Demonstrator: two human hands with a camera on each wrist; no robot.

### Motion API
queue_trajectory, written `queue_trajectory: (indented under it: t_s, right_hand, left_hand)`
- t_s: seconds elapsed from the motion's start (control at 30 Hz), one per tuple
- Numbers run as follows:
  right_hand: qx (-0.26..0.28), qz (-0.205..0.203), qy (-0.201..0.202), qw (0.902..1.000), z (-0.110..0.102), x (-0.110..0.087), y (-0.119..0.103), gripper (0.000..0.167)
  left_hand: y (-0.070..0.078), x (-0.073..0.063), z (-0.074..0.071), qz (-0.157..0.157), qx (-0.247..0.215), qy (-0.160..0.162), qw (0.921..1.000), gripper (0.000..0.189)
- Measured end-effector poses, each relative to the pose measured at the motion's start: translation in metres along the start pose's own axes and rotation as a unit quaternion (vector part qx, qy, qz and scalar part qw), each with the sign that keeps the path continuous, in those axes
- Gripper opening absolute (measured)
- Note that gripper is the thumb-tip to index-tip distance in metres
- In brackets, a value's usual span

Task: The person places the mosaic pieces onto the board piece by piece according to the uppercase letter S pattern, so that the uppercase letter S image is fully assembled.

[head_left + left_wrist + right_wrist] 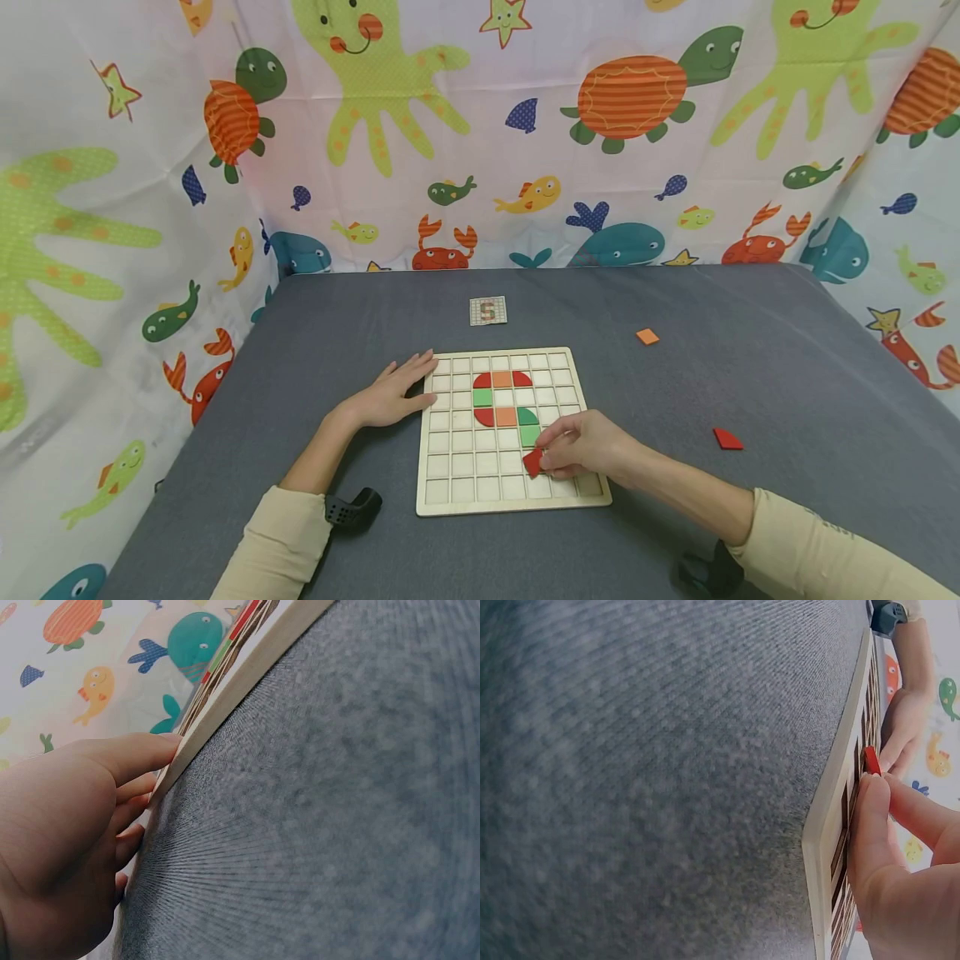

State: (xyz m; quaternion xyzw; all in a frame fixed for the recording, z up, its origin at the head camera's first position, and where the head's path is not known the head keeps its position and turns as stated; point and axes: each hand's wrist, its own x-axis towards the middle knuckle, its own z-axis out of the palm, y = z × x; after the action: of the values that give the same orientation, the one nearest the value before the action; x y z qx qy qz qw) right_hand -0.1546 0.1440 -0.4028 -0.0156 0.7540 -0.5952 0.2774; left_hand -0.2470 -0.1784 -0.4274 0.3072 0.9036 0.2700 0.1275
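A wooden grid board lies flat, with several coloured tiles set in its cells: red quarter-rounds, orange squares, green squares and a green quarter-round. My left hand touches the board's left edge, fingers extended; in the left wrist view its thumb lies against the rim. Thumb and finger of my right hand pinch a red tile over the lower right cells, just below the green square. Fingertips hide part of that tile; its full outline cannot be told.
On the grey cloth, a small pattern card lies behind the board. To the right are a loose orange square and a loose red quarter-round. A sea-animal curtain hangs along the back and sides.
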Motion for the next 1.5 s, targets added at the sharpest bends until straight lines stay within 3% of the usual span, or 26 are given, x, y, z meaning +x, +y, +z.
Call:
queue_trajectory:
  t_s: [0.37,0.8,1.27,1.5]
  right_hand:
    - [-0.001,-0.006,-0.006,1.0,-0.0031,0.0002,0.0028,0.017]
    - [0.025,-0.007,0.021,0.9994,-0.0021,-0.0042,0.0019,0.015]
    - [0.034,0.006,0.083,0.9959,0.0009,-0.0076,0.0008,0.021]
    - [0.005,0.008,0.072,0.9974,0.0023,-0.0084,-0.0019,0.018]
  left_hand:
    - [0.0023,0.0002,-0.0009,-0.003,-0.002,0.0,1.0,0.065]
    - [0.003,-0.0003,-0.0019,-0.001,-0.004,0.001,1.0,0.066]
    - [0.004,0.0007,-0.0032,-0.002,0.001,-0.003,1.0,0.066]
    - [0.0047,-0.0004,-0.004,-0.002,-0.007,-0.005,1.0,0.065]
